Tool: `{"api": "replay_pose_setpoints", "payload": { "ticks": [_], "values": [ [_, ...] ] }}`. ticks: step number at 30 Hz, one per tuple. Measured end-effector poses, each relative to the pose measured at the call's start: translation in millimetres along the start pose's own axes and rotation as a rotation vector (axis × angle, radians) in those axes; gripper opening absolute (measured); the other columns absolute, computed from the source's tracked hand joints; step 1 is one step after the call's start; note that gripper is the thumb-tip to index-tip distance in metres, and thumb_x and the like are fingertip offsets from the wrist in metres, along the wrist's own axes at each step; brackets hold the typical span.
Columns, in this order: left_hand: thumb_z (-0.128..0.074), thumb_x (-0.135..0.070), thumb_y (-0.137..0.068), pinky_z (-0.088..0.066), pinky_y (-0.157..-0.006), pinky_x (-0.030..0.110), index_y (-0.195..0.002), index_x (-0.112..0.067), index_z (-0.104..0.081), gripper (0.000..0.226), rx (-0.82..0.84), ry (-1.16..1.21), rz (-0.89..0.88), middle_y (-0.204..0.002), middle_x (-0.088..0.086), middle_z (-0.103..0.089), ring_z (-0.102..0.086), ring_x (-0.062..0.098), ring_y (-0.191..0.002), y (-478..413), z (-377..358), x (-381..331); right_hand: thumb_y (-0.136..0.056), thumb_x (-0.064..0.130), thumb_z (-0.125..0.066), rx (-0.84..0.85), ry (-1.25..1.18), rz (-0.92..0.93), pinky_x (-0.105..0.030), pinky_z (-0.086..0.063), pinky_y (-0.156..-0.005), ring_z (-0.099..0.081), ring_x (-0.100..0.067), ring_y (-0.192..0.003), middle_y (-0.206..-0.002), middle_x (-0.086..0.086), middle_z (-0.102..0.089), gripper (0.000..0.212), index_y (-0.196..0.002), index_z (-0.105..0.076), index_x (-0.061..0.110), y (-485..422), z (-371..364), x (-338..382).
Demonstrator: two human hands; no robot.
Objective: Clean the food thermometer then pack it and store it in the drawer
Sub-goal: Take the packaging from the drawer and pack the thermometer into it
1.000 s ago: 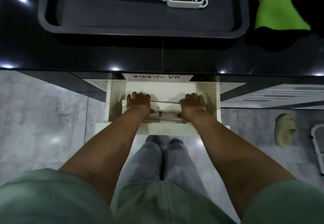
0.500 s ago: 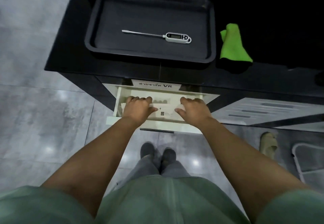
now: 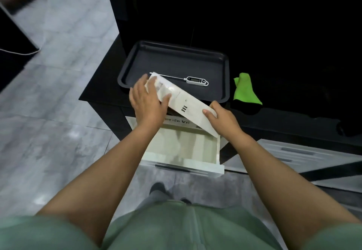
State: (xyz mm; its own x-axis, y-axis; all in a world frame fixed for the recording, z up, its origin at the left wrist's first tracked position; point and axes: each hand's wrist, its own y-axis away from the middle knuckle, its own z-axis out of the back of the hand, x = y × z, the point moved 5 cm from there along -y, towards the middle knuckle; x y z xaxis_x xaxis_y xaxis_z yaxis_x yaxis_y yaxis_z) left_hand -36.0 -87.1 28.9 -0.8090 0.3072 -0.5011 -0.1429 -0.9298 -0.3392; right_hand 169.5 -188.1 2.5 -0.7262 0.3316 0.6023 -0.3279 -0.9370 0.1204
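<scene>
- Head view: a long, flat, cream-white cardboard box (image 3: 182,103) is held by both hands above the open cream-white drawer (image 3: 212,163) and the front edge of the black counter (image 3: 101,93).
- The box is tilted, with its far end over the near left corner of the dark grey rectangular tray (image 3: 225,77) and its near end lower, towards the right.
- The left hand (image 3: 149,102) is laid over the far end of the box; its fingers are spread across the top face and the thumb is pressed along the side, so the box is gripped.
- The right hand (image 3: 222,119) is closed on the near end, the thumb lying on the top face and the fingers wrapped beneath.
- The white digital food thermometer with a thin metal probe (image 3: 195,80) is seen lying flat in the tray, untouched by either hand; part of its probe is hidden behind the box.
- A bright green cloth (image 3: 245,91) is seen on the counter just to the right of the tray, apart from it.
- The drawer is pulled out below the counter, and its inside is seen to be pale and bare.
- A grey tiled floor (image 3: 58,112) is visible to the left.
</scene>
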Motion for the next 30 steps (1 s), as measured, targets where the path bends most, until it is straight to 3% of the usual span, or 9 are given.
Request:
{"api": "replay_pose_setpoints", "payload": {
  "ticks": [2, 4, 8, 10, 13, 18, 23, 27, 30],
  "values": [
    [-0.064, -0.038, -0.088, -0.023, -0.115, 0.041, -0.141, -0.010, -0.038, 0.066, -0.119, 0.235, 0.280, -0.150, 0.013, -0.033, -0.030, 0.029, -0.139, -1.8, 7.0, 4.2, -0.096, 0.041, -0.049, -0.007, -0.106, -0.078, -0.036, -0.040, -0.065, -0.054, -0.026, -0.079, -0.081, -0.002, -0.057, 0.024, -0.087, -0.043, 0.019, -9.9, 4.4, -1.3],
    [-0.063, -0.039, -0.089, -0.031, -0.110, 0.035, -0.141, -0.007, -0.036, 0.067, -0.086, 0.487, 0.539, -0.146, 0.013, -0.035, -0.036, 0.028, -0.134, -4.1, -0.4, 10.5, -0.095, 0.039, -0.052, 0.005, -0.215, -0.115, -0.036, -0.044, -0.063, -0.052, -0.022, -0.075, -0.075, 0.000, -0.052, 0.026, -0.082, -0.044, 0.017, -20.8, 5.6, 1.5],
    [-0.042, -0.052, -0.097, -0.046, -0.098, 0.035, -0.129, -0.016, -0.047, 0.049, 0.401, 1.134, 0.930, -0.126, 0.007, -0.060, -0.060, 0.024, -0.110, -10.9, -42.3, 0.2, -0.097, 0.031, -0.053, 0.092, -0.362, -0.154, -0.027, -0.040, -0.051, -0.046, -0.014, -0.066, -0.073, 0.000, -0.045, 0.026, -0.080, -0.044, 0.014, -41.4, -0.7, 19.3],
    [-0.034, -0.047, -0.101, -0.051, -0.091, 0.037, -0.123, -0.014, -0.054, 0.044, 0.501, 1.271, 0.959, -0.112, 0.009, -0.068, -0.065, 0.024, -0.099, -19.8, -50.8, -5.2, -0.097, 0.031, -0.052, 0.136, -0.362, -0.171, -0.024, -0.041, -0.047, -0.047, -0.013, -0.066, -0.075, 0.001, -0.047, 0.024, -0.084, -0.045, 0.012, -51.2, -5.6, 28.0],
    [-0.032, -0.038, -0.105, -0.056, -0.070, 0.036, -0.123, -0.009, -0.054, 0.041, 0.509, 1.325, 0.969, -0.099, 0.011, -0.069, -0.068, 0.024, -0.087, -37.7, -57.7, -1.6, -0.097, 0.037, -0.051, 0.201, -0.286, -0.194, -0.025, -0.044, -0.051, -0.053, -0.014, -0.073, -0.084, 0.001, -0.055, 0.028, -0.093, -0.051, 0.010, -66.6, -15.2, 34.3],
    [-0.032, -0.036, -0.105, -0.055, -0.064, 0.035, -0.121, -0.012, -0.053, 0.036, 0.628, 1.251, 0.914, -0.093, 0.010, -0.071, -0.068, 0.024, -0.082, -60.2, -67.2, 4.9, -0.084, 0.060, -0.057, 0.104, -0.108, -0.144, -0.031, -0.047, -0.068, -0.060, -0.010, -0.084, -0.092, 0.014, -0.063, 0.036, -0.102, -0.054, 0.028, -90.5, -22.4, 51.5],
    [-0.031, -0.040, -0.104, -0.057, -0.065, 0.036, -0.122, -0.013, -0.056, 0.041, 0.659, 1.169, 0.892, -0.100, 0.009, -0.072, -0.069, 0.022, -0.080, -75.6, -78.8, 7.5, -0.091, 0.036, -0.059, -0.023, -0.128, -0.146, -0.030, -0.041, -0.067, -0.057, -0.015, -0.083, -0.092, 0.006, -0.063, 0.021, -0.095, -0.058, 0.016, -109.3, -19.4, 61.8],
    [-0.033, -0.043, -0.103, -0.059, -0.070, 0.039, -0.101, -0.009, -0.056, 0.041, 0.661, 1.135, 0.935, -0.093, 0.012, -0.072, -0.070, 0.027, -0.081, -83.8, -87.7, 11.6, -0.095, 0.023, -0.054, -0.128, -0.282, -0.201, -0.031, -0.039, -0.064, -0.057, -0.018, -0.079, -0.088, -0.002, -0.063, 0.011, -0.089, -0.055, 0.013, -122.7, -2.1, 50.4],
    [-0.033, -0.042, -0.103, -0.059, -0.066, 0.038, -0.095, -0.009, -0.054, 0.040, 0.635, 1.126, 0.956, -0.091, 0.011, -0.071, -0.069, 0.025, -0.074, -90.8, -91.7, 15.6, -0.095, 0.021, -0.051, -0.249, -0.177, -0.284, -0.032, -0.041, -0.071, -0.060, -0.029, -0.088, -0.093, -0.010, -0.066, 0.008, -0.095, -0.055, 0.013, -131.4, 19.5, 28.8]
  ]
}}
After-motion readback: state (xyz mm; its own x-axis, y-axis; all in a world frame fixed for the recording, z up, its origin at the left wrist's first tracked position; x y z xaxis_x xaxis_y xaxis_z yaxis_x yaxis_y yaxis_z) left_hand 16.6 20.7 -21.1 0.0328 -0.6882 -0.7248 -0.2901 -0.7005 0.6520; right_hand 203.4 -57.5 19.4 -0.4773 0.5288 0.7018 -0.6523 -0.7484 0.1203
